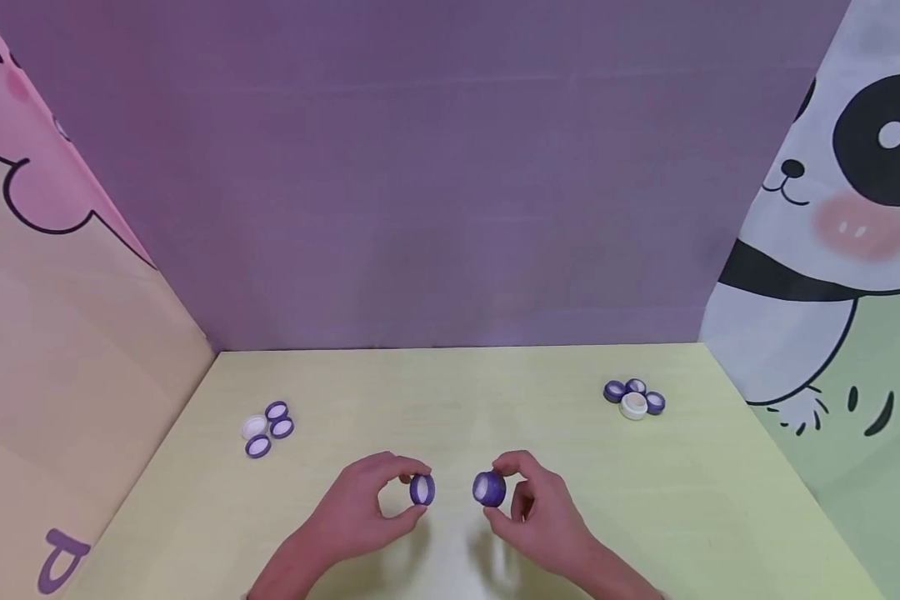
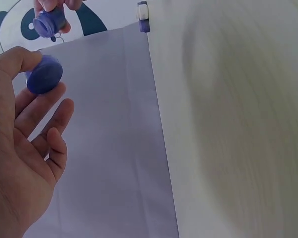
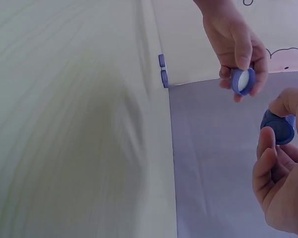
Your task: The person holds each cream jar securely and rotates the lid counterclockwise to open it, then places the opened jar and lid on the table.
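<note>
In the head view my left hand [image 1: 367, 504] pinches a round purple lid [image 1: 422, 490] between thumb and forefinger, its pale inner face turned to the right. Opposite it, my right hand [image 1: 536, 512] grips a small purple jar [image 1: 489, 489] the same way, with the narrower, pale-centred mouth facing left toward the lid. A short gap separates the two pieces, both held above the table. The left wrist view shows the smooth purple outside of the lid [image 2: 44, 74]. The right wrist view shows the base of the jar [image 3: 278, 128].
On the left of the table [image 1: 450, 392] lie several purple lids [image 1: 258, 447] around a white lid [image 1: 254, 427]. At the back right, several purple jars [image 1: 614, 391] cluster about a white jar [image 1: 633, 407]. A purple wall [image 1: 450, 208] and printed side panels enclose the table.
</note>
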A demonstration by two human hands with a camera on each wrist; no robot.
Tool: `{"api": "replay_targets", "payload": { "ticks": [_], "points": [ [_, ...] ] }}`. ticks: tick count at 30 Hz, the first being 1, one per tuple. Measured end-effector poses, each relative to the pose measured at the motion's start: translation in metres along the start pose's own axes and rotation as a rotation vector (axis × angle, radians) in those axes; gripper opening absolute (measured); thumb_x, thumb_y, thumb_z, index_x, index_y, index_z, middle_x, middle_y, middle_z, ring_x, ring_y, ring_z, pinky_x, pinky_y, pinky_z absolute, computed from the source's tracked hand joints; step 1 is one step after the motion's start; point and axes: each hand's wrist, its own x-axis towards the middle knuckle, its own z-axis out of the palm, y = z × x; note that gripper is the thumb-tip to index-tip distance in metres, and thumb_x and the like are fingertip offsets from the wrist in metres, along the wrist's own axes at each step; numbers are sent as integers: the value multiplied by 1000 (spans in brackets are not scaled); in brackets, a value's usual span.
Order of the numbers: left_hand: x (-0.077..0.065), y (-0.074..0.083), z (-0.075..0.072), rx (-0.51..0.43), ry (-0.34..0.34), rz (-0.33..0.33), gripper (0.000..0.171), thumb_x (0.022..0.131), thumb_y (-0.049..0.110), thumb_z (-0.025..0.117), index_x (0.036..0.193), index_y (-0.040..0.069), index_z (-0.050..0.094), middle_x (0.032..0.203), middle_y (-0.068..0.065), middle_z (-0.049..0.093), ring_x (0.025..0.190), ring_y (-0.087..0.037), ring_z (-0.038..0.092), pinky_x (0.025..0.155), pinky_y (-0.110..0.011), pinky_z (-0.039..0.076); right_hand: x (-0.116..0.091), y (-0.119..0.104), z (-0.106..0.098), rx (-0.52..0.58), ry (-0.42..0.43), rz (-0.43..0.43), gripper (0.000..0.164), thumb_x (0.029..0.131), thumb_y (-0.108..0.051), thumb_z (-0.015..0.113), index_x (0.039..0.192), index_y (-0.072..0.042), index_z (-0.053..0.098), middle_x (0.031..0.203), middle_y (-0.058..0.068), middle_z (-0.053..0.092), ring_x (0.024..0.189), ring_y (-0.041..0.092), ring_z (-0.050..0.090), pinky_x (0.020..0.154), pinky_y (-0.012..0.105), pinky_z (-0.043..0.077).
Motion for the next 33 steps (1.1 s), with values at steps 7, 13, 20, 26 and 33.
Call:
{"api": "replay_targets", "payload": {
  "ticks": [7,13,20,26,33],
  "points": [
    [-7,-8,-7,75,-50,-103,41,76,20,82,114,24,67,98,24,63,87,0,59,79,-34,51,-4,3,-2,9,31,-73,44,75,0,81,113,-15,65,100,2,65,50,1,48,45,21,44],
    [-13,-23,-17,102,-56,-179,36,81,15,78,116,17,71,101,19,65,92,-1,60,83,-34,51,-5,3,-10,27,10,39,42,76,0,80,110,-19,63,99,-2,64,47,1,46,45,21,42],
    [-20,-42,-33,133,30,-291,36,73,13,83,106,21,70,96,20,66,91,-7,62,84,-40,50,-3,6,-19,21,-12,98,37,79,-4,79,108,-20,61,102,-1,66,45,3,47,44,23,43],
    [-27,-61,-38,160,39,-405,34,75,20,83,106,19,69,100,14,68,100,-13,63,88,-42,49,-6,10,-26,27,-12,138,35,80,-8,80,107,-21,61,101,-2,68,44,5,49,43,23,43],
    [-39,-78,-53,232,78,-477,31,77,21,82,104,12,70,99,4,66,95,-24,62,83,-44,49,-8,20,-31,-42,56,48,41,77,-4,82,109,-19,61,103,-2,59,54,6,55,50,24,46]
  ]
}}
